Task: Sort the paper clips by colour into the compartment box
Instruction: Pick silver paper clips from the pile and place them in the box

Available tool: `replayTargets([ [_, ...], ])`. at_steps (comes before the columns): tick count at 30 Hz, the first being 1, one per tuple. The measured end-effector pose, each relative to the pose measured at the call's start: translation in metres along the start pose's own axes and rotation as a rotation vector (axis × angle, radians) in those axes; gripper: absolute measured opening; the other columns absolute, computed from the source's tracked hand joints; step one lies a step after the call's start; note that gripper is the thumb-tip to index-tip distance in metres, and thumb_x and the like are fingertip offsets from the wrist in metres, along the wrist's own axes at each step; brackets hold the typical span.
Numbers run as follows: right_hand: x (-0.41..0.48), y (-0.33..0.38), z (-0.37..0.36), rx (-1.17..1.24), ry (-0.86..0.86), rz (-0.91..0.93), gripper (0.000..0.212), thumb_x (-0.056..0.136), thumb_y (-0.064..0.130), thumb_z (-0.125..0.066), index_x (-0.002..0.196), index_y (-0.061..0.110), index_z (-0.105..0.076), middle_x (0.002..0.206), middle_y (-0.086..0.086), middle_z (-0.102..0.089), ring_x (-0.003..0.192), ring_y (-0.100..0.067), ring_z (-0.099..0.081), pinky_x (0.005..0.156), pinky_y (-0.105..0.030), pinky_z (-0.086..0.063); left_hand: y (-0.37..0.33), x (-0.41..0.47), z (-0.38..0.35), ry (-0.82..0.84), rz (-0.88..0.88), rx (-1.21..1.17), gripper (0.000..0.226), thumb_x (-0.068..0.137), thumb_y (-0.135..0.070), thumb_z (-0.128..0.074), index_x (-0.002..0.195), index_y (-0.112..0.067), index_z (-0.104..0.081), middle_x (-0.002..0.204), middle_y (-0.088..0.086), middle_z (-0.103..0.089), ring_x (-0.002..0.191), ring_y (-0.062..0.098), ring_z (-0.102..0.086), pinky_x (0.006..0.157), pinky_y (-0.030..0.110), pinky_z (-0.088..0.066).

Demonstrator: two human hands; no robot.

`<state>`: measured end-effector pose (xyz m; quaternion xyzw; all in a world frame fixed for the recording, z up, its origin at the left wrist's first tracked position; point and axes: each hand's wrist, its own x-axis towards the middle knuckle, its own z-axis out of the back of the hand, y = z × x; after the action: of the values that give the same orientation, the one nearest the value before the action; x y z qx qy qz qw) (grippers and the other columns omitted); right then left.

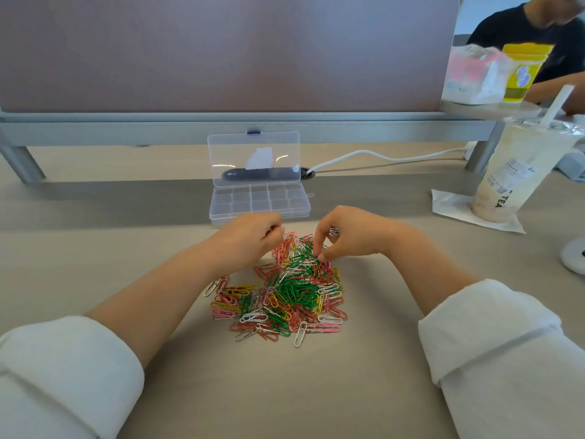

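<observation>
Left hand point(253, 237) sat at the far left edge of the pile, fingers curled under; could not tell if it held any clips. Just behind it the box point(221, 213) stood on the desk point(95, 248), one box, its lid point(253, 153) flipped up. Compartments were in rows but the clear walls blurred together, so no firm count, and every one that showed looked empty. The paper clips point(285, 294) lay in one loose heap on the desk between the forearms, in front of the box and apart from it. There were far too many to count singly. Six colours showed: green, red, pink, yellow, white and plain silver, with green thickest in the middle. Right hand point(346, 234) was over the far right of the heap, thumb and forefinger pinched down on a clip, a few white ones tucked in the curled fingers. Judged as barely started: nothing in the box, whole heap left to sort. Further right were one white cable point(380, 156) and one cup point(519, 172) on one napkin point(449, 204), well clear of the clips.
</observation>
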<state>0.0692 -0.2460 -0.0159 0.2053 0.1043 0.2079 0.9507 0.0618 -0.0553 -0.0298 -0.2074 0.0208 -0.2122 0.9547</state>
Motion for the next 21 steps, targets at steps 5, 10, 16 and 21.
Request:
replayTargets([
  [5,0.0027,-0.0020,-0.0020,-0.022,0.015,-0.002,0.011,0.079,0.019,-0.072,0.089,0.016,-0.073,0.065,0.019,-0.047,0.064,0.002,-0.045,0.059,-0.013,-0.035,0.0010,0.0022,0.0001,-0.020,0.050,-0.106,0.030,0.095,-0.017,-0.037,0.065,-0.018,-0.037,0.064,-0.001,-0.042,0.058,0.014,-0.035,0.054,0.029,-0.027],
  [10,0.0057,-0.0048,-0.0036,-0.059,0.005,-0.027,0.016,0.086,0.025,-0.065,0.095,0.014,-0.070,0.085,0.008,-0.055,0.087,-0.009,-0.049,0.080,-0.023,-0.036,0.0000,0.0009,-0.0007,0.003,0.069,-0.111,0.023,0.095,-0.020,-0.039,0.075,-0.014,-0.050,0.079,0.008,-0.058,0.069,0.017,-0.049,0.057,0.027,-0.034],
  [16,0.0070,-0.0007,-0.0036,-0.087,0.068,-0.039,0.018,0.097,0.028,-0.045,0.104,0.015,-0.056,0.093,0.004,-0.049,0.087,-0.015,-0.045,0.076,-0.022,-0.032,-0.0029,0.0008,-0.0012,-0.011,0.062,-0.159,0.022,0.091,-0.021,-0.048,0.087,-0.004,-0.060,0.076,-0.010,-0.062,0.052,0.010,-0.041,0.053,0.026,-0.035],
  [21,0.0050,-0.0010,-0.0016,-0.077,0.066,-0.041,0.021,0.097,0.026,-0.045,0.108,0.012,-0.056,0.093,0.004,-0.049,0.088,-0.014,-0.046,0.076,-0.022,-0.032,-0.0022,0.0021,-0.0027,-0.033,0.070,-0.159,0.021,0.091,-0.019,-0.049,0.072,-0.012,-0.049,0.062,-0.006,-0.059,0.049,0.010,-0.037,0.047,0.023,-0.030],
])
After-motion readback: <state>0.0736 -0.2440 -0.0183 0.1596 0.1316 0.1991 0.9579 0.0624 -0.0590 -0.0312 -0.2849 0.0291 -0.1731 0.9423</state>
